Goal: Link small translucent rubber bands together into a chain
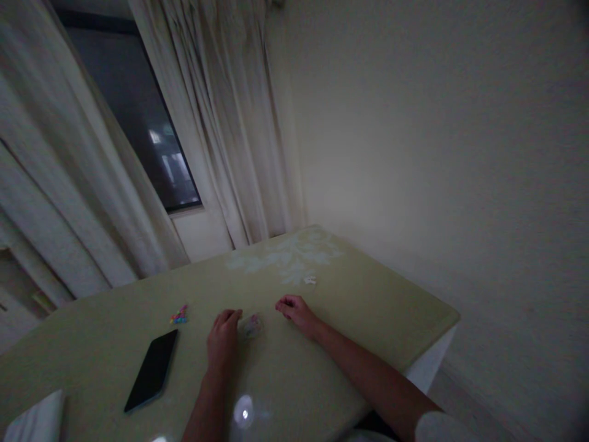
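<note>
My left hand [223, 336] is closed at the left edge of a small clear plastic container [251, 326], its fingertips against the rim. Pink and other coloured bits show through the plastic; their kind is too small to tell. To the right of the container, and apart from it, my right hand [294, 310] hovers low over the table with thumb and fingers pinched together. Whatever may be between those fingertips is hidden. Beyond my right hand lie some small white pieces [310, 280]. A little heap of small, brightly coloured pieces [179, 315] rests to the left of my left hand.
A dark phone [153, 371] lies on the pale green table [368, 313] left of my left forearm. A white folded-looking item [37, 418] is at the near left corner. A wall [437, 153] borders the table's right side; curtains [239, 135] hang behind it.
</note>
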The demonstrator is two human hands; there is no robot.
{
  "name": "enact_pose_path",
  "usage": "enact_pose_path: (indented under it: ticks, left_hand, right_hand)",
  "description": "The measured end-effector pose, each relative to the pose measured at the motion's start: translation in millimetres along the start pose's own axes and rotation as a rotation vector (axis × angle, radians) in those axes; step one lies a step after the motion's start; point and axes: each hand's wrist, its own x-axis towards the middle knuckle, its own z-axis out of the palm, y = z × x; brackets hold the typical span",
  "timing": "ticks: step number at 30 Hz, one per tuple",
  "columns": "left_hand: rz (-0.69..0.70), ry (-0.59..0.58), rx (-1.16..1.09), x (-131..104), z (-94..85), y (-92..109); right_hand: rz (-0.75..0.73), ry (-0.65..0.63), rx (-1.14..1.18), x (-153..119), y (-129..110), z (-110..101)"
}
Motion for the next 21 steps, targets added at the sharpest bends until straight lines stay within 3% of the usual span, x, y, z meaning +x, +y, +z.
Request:
enact_pose_path:
  ticks: [7,12,15,20,21]
  left_hand:
    - [0.060,-0.064,0.054,-1,0.0,1]
    - [0.010,-0.042,0.046,-4,0.3,2]
    - [-0.043,-0.024,0.020,-4,2.6,-2]
    - [-0.086,-0.044,-0.083,-3,7.8,-6]
    - [-0.084,-0.058,-0.114,-2,8.5,-5]
  right_hand:
    - [-0.027,0.003,-0.049,3,3,0]
    - [-0.036,0.027,-0.161,5,7,2]
    - [-0.078,0.104,-0.275,6,6,-1]
    - [-0.199,0.313,-0.508,17,-7,-38]
    - [-0.198,0.360,-0.692,21,-10,-50]
